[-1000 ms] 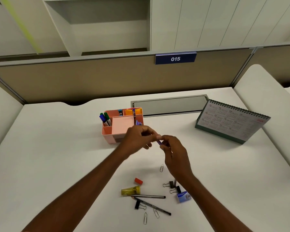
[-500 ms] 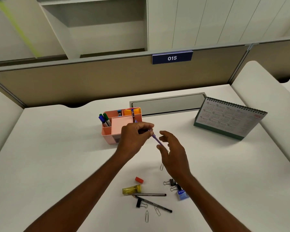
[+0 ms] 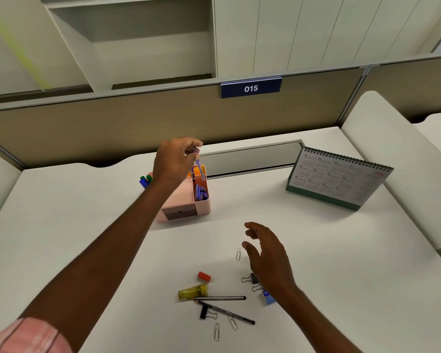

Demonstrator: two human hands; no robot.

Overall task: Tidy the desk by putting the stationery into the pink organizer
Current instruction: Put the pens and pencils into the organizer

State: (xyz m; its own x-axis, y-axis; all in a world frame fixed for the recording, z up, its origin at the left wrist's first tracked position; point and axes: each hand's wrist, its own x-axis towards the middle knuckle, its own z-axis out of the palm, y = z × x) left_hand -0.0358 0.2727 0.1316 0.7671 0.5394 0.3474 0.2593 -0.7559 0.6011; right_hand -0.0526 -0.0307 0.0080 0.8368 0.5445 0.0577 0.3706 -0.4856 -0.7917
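Head cam, near to far: pink plaid sleeve (image 3: 23,337) is cut off at the bottom-left corner, and the left forearm runs up across the white desk (image 3: 61,225). Loose stationery sits near the front: two paper clips (image 3: 216,331), two black pens (image 3: 227,313) almost meeting at their left ends, a black binder clip (image 3: 204,312) against the lower pen, a yellow translucent item (image 3: 192,291) (can't tell what) and a red eraser (image 3: 204,276). Right hand (image 3: 267,258) hovers over this cluster, fingers relaxed and spread, gripping nothing. Its wrist covers part of two more binder clips (image 3: 250,278) and a small blue-white box (image 3: 268,299). Further back is the pink organizer (image 3: 186,200), drawer front facing the camera. Left hand (image 3: 175,161) is above it, thumb and fingertips pinching the top end of a purple pen (image 3: 200,169). Pen hangs near-vertical over the right-side compartment, which holds purple-blue items; can't tell if the tip is inside. Hand and forearm hide the organizer's left half, and green and blue marker caps (image 3: 145,180) poke out left of the wrist. Desk calendar (image 3: 339,177) stands well to the right. Grey recessed panel (image 3: 250,156) sits at the desk's back edge, then a beige partition (image 3: 112,123) with a blue "015" plate (image 3: 250,88) and white shelving (image 3: 130,34) behind.
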